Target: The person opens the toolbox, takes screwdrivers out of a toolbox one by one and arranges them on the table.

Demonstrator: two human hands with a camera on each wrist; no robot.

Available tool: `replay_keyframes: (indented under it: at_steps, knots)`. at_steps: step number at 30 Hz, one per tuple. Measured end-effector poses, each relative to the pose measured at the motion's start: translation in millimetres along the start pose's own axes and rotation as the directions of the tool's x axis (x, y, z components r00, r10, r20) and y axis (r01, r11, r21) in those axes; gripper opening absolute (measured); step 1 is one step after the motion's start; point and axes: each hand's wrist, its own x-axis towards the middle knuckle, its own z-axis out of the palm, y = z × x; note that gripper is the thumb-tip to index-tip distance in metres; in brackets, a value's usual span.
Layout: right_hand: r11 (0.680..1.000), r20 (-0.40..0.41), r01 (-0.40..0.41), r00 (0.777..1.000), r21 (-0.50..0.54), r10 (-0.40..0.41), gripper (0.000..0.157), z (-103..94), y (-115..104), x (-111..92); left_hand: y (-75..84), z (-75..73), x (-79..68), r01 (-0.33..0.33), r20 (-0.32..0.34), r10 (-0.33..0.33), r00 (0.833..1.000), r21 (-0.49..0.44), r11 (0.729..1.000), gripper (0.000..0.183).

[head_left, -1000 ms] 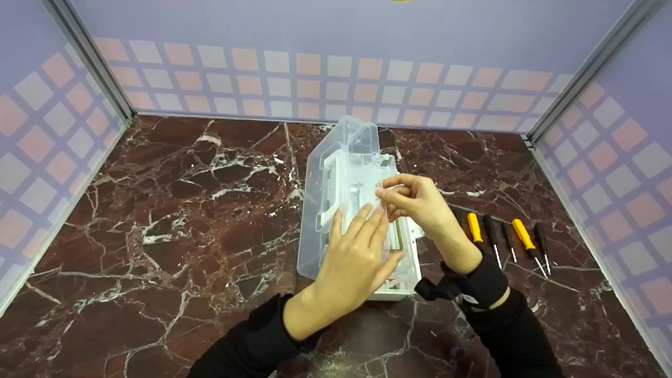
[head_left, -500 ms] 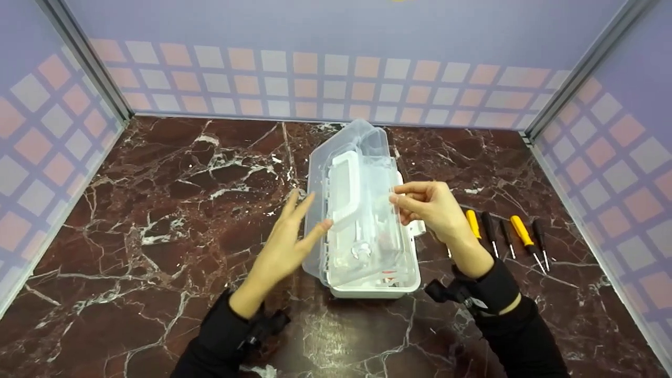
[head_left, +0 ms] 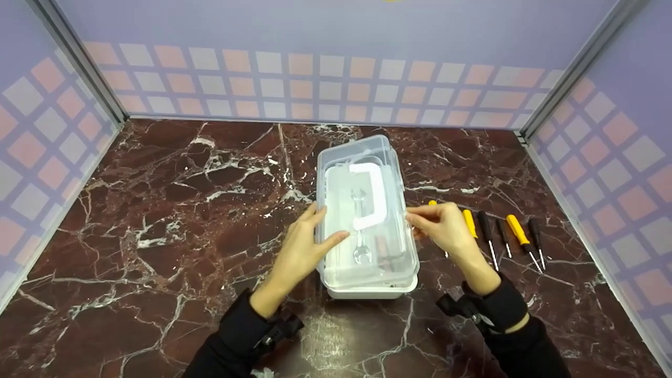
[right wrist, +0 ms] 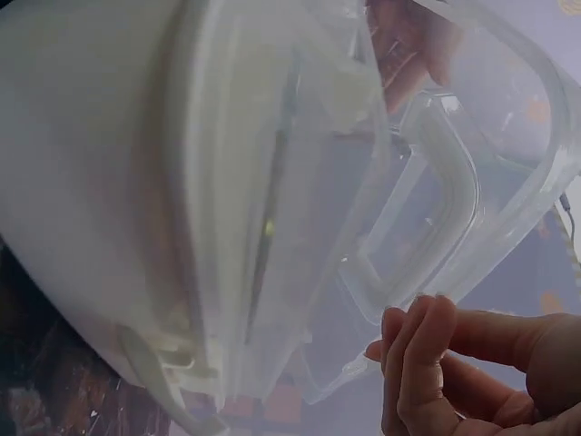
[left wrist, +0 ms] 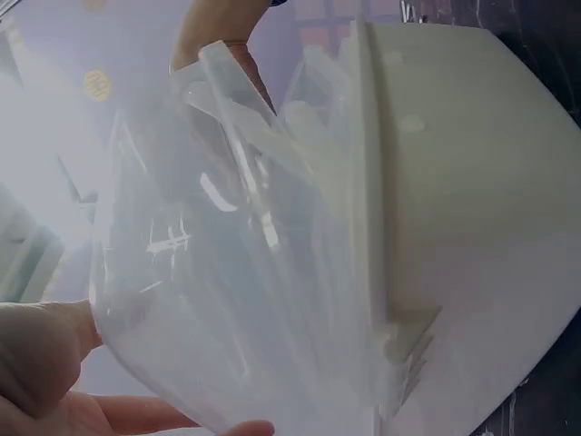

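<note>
A white toolbox (head_left: 367,295) with a clear plastic lid (head_left: 336,210) stands lengthwise in the middle of the table. Its lid slants partly closed, and a white handle (head_left: 379,194) sits on it. Through the plastic a silvery wrench (head_left: 362,252) shows. My right hand (head_left: 443,228) pinches the lid's right edge with thumb and fingertips; the right wrist view has these fingertips at the lid's rim. Along the lid's left side lies my left hand (head_left: 302,247), fingers straight and spread, thumb reaching over the top. Other contents are blurred by the plastic.
Right of the toolbox several screwdrivers lie in a row, among them a yellow-handled screwdriver (head_left: 517,229) and a black-handled screwdriver (head_left: 485,226). A latch (right wrist: 159,381) hangs at the box's side. Panel walls (head_left: 325,31) enclose the dark marbled table (head_left: 184,252) at back and sides.
The lid has swung down to the right over the box, with my right hand lowering its edge. My left hand has moved from above the box to the lid's left side.
</note>
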Motion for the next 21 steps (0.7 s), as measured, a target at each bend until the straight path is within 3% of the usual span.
replay_keyframes:
  at_steps: [5, 8, 14, 21]
  knots:
    - [0.992, -0.009, 0.021, 1.0, -0.127, -0.022, 0.02, 1.3, 14, -3, 3.7, 11.2, 0.1, -0.072, -0.046, 0.077, 0.996, 0.102, 0.992, 0.068]
    - [0.97, -0.026, 0.054, 0.998, -0.238, -0.062, 0.018, 2.1, 20, -5, 7.7, 16.3, -1.3, -0.058, -0.047, 0.067, 0.997, 0.179, 0.982, 0.069]
    - [0.877, -0.021, 0.118, 0.989, -0.466, -0.144, 0.013, 6.5, 29, -6, 11.7, 23.8, -2.0, -0.059, -0.053, 0.075, 0.996, 0.258, 0.964, 0.067]
    - [0.763, 0.013, 0.236, 0.958, -0.602, -0.286, 0.018, 12.8, 34, -5, 10.6, 28.8, -3.9, -0.097, -0.055, 0.117, 0.992, 0.29, 0.952, 0.067]
